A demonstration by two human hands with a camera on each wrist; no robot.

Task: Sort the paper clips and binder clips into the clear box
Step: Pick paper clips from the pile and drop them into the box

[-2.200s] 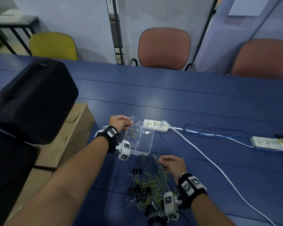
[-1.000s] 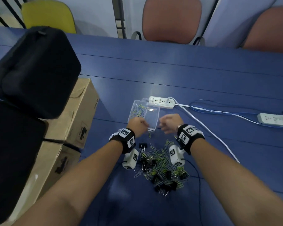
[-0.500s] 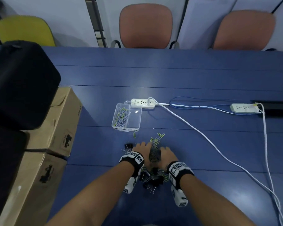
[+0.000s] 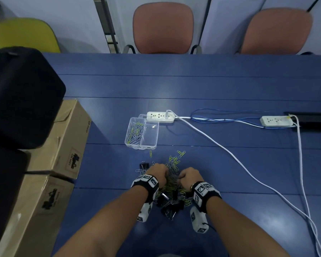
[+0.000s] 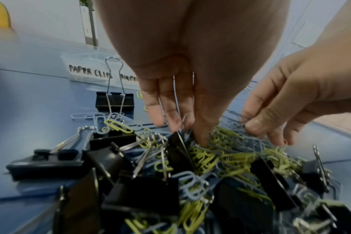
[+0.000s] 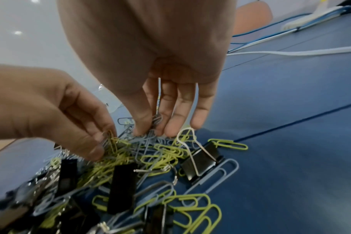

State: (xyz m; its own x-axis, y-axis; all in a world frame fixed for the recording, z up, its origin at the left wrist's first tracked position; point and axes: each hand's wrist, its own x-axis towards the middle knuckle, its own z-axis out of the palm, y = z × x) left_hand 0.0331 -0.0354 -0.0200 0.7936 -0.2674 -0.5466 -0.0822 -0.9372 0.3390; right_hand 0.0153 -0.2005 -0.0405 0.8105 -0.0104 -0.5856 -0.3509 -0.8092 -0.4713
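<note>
A tangled pile of grey and yellow paper clips (image 4: 172,169) and black binder clips (image 4: 170,203) lies on the blue table. Both hands reach down into its far part. My left hand (image 4: 157,173) pinches a bunch of paper clips (image 5: 192,131) with thumb and fingers. My right hand (image 4: 188,176) pinches grey paper clips (image 6: 148,134) right beside it. The clear box (image 4: 142,134) stands beyond the pile, with paper clips in its left compartment and nothing visible in the right one. Its front label reads PAPER CLIPS (image 5: 89,72). One binder clip (image 5: 115,101) stands apart at the pile's left.
A white power strip (image 4: 160,117) touches the box's far end; its cable (image 4: 230,158) runs right and toward me. A second strip (image 4: 276,121) lies at the far right. Cardboard boxes (image 4: 63,138) and a black bag (image 4: 20,97) fill the left. Chairs stand behind the table.
My left hand left the box, where it held paper clips. Both hands drew back from the box's near end to the pile and now pinch clips there.
</note>
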